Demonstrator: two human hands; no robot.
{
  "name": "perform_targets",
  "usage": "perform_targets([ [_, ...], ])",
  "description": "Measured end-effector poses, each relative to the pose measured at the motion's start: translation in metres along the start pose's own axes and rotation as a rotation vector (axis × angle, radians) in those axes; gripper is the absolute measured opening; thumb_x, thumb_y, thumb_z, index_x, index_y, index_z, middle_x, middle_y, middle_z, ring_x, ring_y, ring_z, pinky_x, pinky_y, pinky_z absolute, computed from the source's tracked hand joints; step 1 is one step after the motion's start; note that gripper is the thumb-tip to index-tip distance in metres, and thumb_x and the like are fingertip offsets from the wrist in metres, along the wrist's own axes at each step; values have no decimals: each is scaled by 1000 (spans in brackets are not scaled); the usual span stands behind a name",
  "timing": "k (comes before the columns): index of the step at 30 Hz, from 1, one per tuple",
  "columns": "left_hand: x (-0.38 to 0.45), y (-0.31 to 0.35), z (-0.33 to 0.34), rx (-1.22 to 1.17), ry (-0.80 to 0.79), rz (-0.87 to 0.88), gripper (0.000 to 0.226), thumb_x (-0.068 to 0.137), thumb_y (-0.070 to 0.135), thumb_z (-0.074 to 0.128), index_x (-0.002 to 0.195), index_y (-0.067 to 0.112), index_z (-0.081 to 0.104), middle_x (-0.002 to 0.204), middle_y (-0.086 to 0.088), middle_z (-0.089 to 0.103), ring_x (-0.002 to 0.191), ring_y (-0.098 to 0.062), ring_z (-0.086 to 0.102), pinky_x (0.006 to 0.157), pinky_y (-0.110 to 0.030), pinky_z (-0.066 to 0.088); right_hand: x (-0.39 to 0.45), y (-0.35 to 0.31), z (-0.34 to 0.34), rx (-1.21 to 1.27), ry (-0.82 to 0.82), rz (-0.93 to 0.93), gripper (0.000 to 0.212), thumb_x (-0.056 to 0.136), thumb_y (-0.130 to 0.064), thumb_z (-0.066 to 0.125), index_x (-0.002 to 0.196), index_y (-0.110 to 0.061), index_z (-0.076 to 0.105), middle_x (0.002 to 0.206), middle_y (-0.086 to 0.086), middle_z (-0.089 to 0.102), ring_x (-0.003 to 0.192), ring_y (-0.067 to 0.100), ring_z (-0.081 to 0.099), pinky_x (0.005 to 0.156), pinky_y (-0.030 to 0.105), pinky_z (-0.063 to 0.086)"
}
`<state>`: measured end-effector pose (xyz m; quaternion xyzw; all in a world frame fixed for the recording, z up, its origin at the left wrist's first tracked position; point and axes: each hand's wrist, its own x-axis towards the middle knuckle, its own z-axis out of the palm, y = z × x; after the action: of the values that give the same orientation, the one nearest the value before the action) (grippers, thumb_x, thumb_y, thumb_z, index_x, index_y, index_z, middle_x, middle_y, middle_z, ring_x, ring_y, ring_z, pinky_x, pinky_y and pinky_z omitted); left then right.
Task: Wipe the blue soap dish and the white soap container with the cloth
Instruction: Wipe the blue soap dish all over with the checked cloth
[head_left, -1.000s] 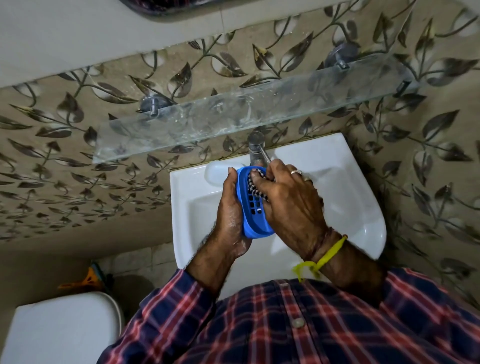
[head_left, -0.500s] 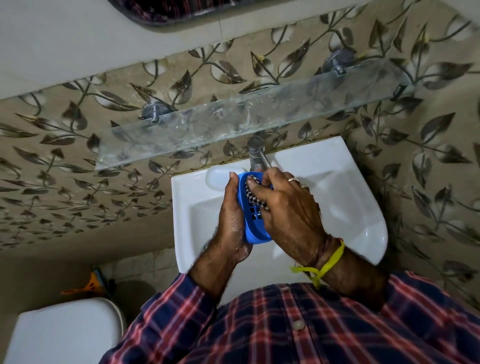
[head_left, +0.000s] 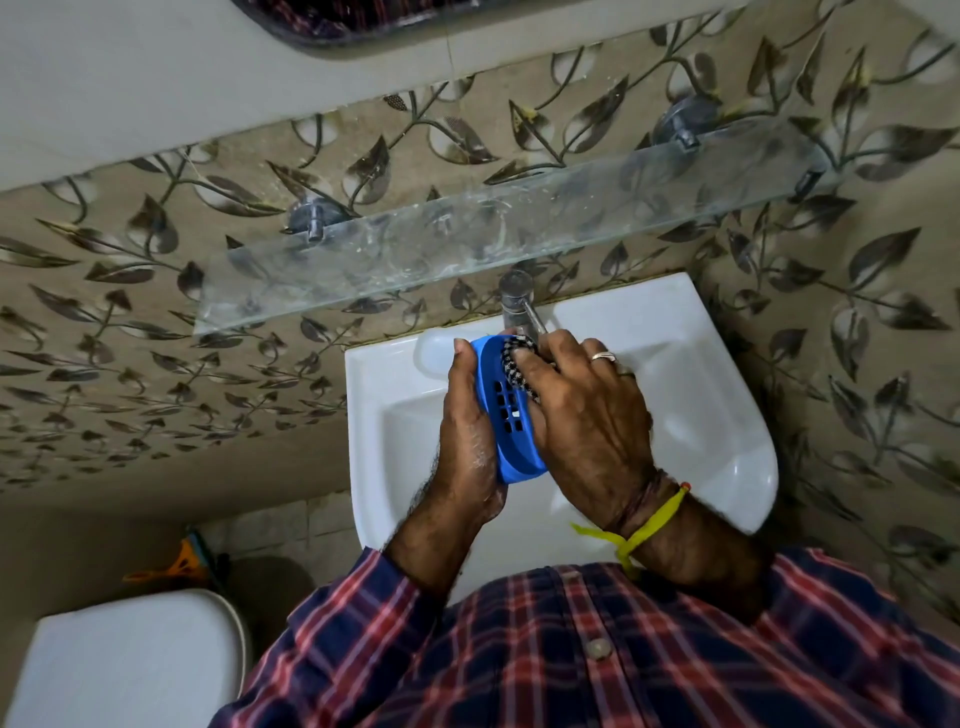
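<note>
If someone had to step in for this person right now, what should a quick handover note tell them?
Left hand: grips the dish, held on edge over the sink.
Right hand: presses the cloth into the dish's upper end.
Done: dish wiping is under way.
Left: finish the dish, then wipe the white container, which sits on the sink's back ledge beside the tap.

held over the basin (head_left: 675, 364): soap dish (head_left: 511, 415) on edge between left hand (head_left: 467, 431) and right hand (head_left: 587, 415), cloth (head_left: 514, 358) pressed into its far end; tap (head_left: 517, 301) just behind, soap container (head_left: 434, 351) left of tap, glass shelf (head_left: 467, 244) above, toilet tank (head_left: 130, 660) at lower left
</note>
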<state>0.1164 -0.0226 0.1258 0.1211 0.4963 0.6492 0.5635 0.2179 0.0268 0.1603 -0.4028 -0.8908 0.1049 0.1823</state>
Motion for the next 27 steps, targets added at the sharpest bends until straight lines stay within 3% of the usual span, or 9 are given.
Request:
perform_targets([
  [7, 1, 3, -1, 54, 40, 70, 58, 96, 68, 34, 108, 30, 77, 99, -2, 77, 89, -19, 74, 75, -36, 59, 3, -1, -3, 108, -11, 7, 37, 91, -17, 55, 128, -13, 57, 113, 9, 56, 95, 31, 59, 76, 48, 54],
  [12, 0, 1, 0, 48, 108, 85, 57, 93, 67, 41, 111, 25, 76, 106, -9, 76, 97, -29, 71, 90, -45, 54, 5, 0, -5, 112, -81, 17, 29, 92, -15, 51, 119, -13, 59, 118, 8, 55, 97, 30, 59, 78, 46, 54],
  [17, 0, 7, -3, 21, 117, 74, 60, 92, 68, 41, 121, 26, 72, 106, -11, 74, 93, -29, 70, 84, -42, 57, -6, 2, -8, 168, -135, 25, 28, 91, -16, 52, 117, -16, 61, 116, 5, 54, 91, 28, 60, 74, 40, 54],
  [19, -1, 6, -1, 39, 105, 82, 56, 97, 66, 37, 113, 28, 75, 102, -8, 76, 90, -26, 72, 78, -38, 59, -6, 1, -9, 199, -91, 32, 29, 91, -16, 54, 119, -15, 61, 112, 6, 54, 90, 28, 60, 73, 40, 54],
  [24, -5, 3, 4, 82, 89, 100, 56, 96, 64, 40, 117, 25, 73, 110, -10, 75, 99, -29, 70, 93, -47, 53, 5, 1, -8, 147, -33, 9, 29, 91, -13, 55, 119, -13, 62, 110, 7, 56, 94, 29, 59, 77, 45, 53],
  [27, -3, 5, 3, 54, 108, 102, 57, 89, 66, 47, 117, 24, 73, 108, -11, 74, 96, -29, 70, 88, -45, 55, 3, 4, -9, 133, -103, 0, 27, 91, -13, 53, 116, -17, 63, 112, 4, 56, 93, 27, 59, 76, 43, 54],
])
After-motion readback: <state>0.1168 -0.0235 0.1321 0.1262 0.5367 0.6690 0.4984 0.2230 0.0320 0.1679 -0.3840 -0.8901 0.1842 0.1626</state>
